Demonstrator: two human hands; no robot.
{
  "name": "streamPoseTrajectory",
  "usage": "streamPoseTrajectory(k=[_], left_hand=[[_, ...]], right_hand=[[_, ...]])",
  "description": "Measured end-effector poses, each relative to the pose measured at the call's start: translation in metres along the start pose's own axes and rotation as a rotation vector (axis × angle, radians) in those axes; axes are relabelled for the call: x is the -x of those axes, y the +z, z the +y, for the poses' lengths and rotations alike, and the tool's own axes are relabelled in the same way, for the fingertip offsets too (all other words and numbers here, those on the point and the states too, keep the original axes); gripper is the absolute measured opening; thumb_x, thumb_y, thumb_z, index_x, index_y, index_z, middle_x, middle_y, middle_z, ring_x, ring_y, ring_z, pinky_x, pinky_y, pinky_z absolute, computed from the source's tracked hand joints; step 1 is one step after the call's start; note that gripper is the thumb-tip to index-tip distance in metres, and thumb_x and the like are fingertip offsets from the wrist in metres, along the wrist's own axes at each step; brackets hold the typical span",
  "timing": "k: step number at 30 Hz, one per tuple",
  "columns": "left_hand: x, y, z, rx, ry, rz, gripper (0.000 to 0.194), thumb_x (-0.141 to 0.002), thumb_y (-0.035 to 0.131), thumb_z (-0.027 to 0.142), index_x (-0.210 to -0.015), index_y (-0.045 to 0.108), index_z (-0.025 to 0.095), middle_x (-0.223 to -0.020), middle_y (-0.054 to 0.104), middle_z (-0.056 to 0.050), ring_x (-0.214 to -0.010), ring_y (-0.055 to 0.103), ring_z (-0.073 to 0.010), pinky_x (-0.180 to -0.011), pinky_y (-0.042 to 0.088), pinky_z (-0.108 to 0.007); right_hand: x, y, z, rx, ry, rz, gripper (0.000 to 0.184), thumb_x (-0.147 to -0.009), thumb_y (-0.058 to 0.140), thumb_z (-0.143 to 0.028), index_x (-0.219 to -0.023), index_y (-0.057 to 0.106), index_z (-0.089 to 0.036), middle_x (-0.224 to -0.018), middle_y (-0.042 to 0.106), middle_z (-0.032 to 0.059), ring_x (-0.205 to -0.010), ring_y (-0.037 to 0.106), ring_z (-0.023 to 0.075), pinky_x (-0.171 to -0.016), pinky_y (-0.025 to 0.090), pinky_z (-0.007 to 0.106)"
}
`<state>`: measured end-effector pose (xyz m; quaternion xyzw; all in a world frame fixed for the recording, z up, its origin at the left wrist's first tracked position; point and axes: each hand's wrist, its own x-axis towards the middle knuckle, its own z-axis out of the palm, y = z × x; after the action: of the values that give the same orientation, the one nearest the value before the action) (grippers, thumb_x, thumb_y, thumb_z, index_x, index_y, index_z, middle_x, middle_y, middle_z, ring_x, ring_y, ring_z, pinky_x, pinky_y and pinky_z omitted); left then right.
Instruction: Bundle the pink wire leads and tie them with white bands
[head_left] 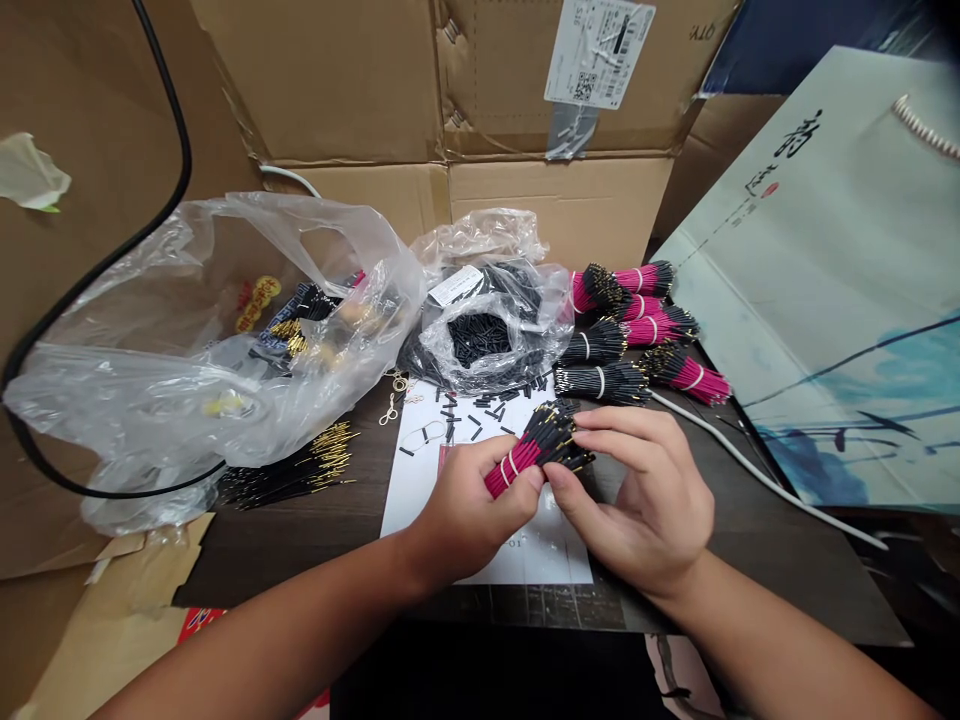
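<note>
My left hand (480, 500) is wrapped round a bundle of pink and black wires (517, 462), tied with a white band. The bundle's black sleeved ends, with gold tips, fan out up and to the right. My right hand (645, 490) is beside those ends, fingers apart and curved, with fingertips at the tips of the wires. Whether it pinches a single wire cannot be made out. Beneath both hands lies a white sheet of paper (420, 500), with several short black tubes (475, 428) scattered over its upper part.
Behind the paper sits a clear bag of black tubes (480, 340). Tied wire bundles (649, 328) are piled to its right, near a white cable (757, 465) and a pale paper bag (847, 280). Leftward are a large plastic bag (330, 400), loose black wires (300, 470) and a black cable (176, 110).
</note>
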<state>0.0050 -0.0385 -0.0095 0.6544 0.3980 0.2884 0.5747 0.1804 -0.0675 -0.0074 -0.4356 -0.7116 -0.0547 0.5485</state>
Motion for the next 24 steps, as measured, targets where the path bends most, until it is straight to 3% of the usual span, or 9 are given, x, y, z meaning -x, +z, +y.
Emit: streamPoseTrajectory(k=[4, 8, 15, 24], left_hand=[[0.002, -0.001, -0.003, 0.163, -0.036, -0.051, 0.037, -0.091, 0.053, 0.048, -0.072, 0.047, 0.017, -0.060, 0.040, 0.004, -0.056, 0.033, -0.0091, -0.051, 0.026, -0.024], [0.004, -0.002, -0.009, 0.406, -0.083, -0.140, 0.027, -0.091, 0.048, 0.043, -0.081, 0.052, 0.017, -0.054, 0.041, 0.005, -0.047, 0.029, -0.0077, -0.044, 0.022, -0.022], [0.001, 0.001, -0.014, 0.511, -0.096, -0.090, 0.026, -0.088, 0.045, 0.040, -0.074, 0.048, 0.017, -0.055, 0.044, 0.003, -0.046, 0.033, -0.0076, -0.040, 0.022, -0.020], [0.000, 0.001, -0.011, 0.635, -0.124, -0.080, 0.032, -0.091, 0.040, 0.045, -0.078, 0.051, 0.017, -0.052, 0.046, 0.003, -0.041, 0.031, -0.0070, -0.039, 0.023, -0.019]], right_hand=[[-0.001, -0.001, 0.000, -0.017, -0.001, -0.007, 0.038, -0.071, 0.080, -0.008, -0.105, 0.064, -0.015, -0.102, 0.069, 0.0105, -0.094, 0.068, 0.0232, -0.079, 0.058, 0.041], [-0.002, -0.003, -0.001, 0.022, -0.023, -0.009, 0.035, -0.072, 0.078, -0.008, -0.103, 0.064, -0.016, -0.102, 0.069, 0.0093, -0.092, 0.067, 0.0219, -0.078, 0.058, 0.040], [-0.001, -0.004, 0.000, 0.032, -0.058, -0.063, 0.028, -0.075, 0.076, -0.008, -0.100, 0.067, -0.016, -0.102, 0.068, 0.0082, -0.091, 0.066, 0.0201, -0.079, 0.056, 0.039], [0.003, 0.000, 0.004, 0.067, -0.069, -0.064, 0.041, -0.075, 0.079, -0.019, -0.113, 0.064, -0.021, -0.111, 0.067, 0.0098, -0.098, 0.067, 0.0252, -0.081, 0.057, 0.044]])
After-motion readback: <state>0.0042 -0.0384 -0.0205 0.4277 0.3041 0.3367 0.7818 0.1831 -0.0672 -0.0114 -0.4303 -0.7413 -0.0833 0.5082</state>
